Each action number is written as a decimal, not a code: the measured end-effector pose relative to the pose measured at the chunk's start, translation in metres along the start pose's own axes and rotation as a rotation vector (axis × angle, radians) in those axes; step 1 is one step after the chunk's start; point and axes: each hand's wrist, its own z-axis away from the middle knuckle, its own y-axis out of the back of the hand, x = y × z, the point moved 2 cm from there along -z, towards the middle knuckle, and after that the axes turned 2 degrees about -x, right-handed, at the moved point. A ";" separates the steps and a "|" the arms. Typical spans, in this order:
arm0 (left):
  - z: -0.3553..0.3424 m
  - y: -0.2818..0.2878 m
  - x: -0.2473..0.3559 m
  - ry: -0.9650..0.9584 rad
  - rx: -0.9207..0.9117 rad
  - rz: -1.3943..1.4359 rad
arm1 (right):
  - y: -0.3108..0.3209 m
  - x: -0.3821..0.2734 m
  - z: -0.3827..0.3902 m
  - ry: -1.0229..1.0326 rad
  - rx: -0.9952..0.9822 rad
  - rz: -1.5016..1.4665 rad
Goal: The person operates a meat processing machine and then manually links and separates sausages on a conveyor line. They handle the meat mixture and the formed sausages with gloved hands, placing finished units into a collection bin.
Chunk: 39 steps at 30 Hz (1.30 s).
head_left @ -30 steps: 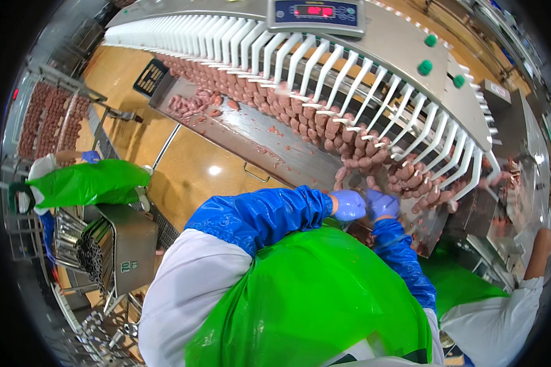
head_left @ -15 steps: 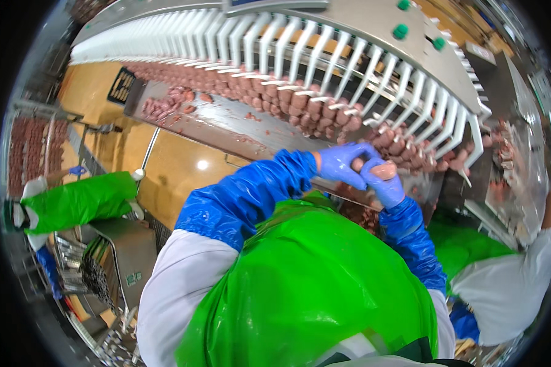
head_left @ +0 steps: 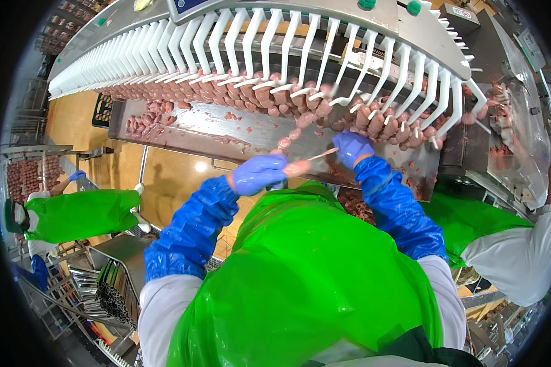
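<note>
Under the white hook conveyor; my left hand and right hand, fingers closed, pinch a stretched sausage link.

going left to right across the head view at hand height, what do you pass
co-worker in green apron → left hand → sausage link → right hand → second co-worker's white sleeve

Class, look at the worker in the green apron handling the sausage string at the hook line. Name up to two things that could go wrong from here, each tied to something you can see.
1. The thin link stretched between the left hand and right hand might snap, dropping sausage onto the tray, where scraps already lie.
2. The right hand works right under the white hooks; a glove could catch on one.
</note>
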 end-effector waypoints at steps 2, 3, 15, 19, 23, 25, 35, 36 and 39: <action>0.021 0.008 0.011 -0.028 0.313 0.141 | -0.007 0.009 -0.021 0.089 0.297 -0.368; 0.025 0.010 0.010 -0.058 0.322 0.250 | -0.006 0.011 -0.029 0.144 0.441 -0.550; 0.012 0.012 -0.014 0.415 0.008 -0.341 | 0.006 0.011 -0.026 0.339 -0.412 -1.107; -0.056 0.009 0.000 0.235 0.069 -0.593 | 0.029 -0.032 -0.013 0.584 -0.116 -0.987; -0.076 0.001 0.012 0.097 0.210 -1.051 | 0.023 -0.020 -0.001 0.398 -0.201 -0.838; -0.073 -0.004 0.024 0.092 0.160 -1.213 | 0.009 -0.013 0.009 0.412 -0.503 -1.027; -0.048 -0.040 -0.014 0.101 0.170 -1.321 | -0.012 -0.047 0.011 0.532 -0.441 -2.209; -0.051 -0.042 -0.014 0.184 0.104 -1.336 | -0.014 -0.042 0.009 0.472 -0.432 -2.034; -0.050 -0.048 -0.020 0.192 0.208 -1.377 | -0.020 -0.042 -0.010 0.308 -0.251 -1.797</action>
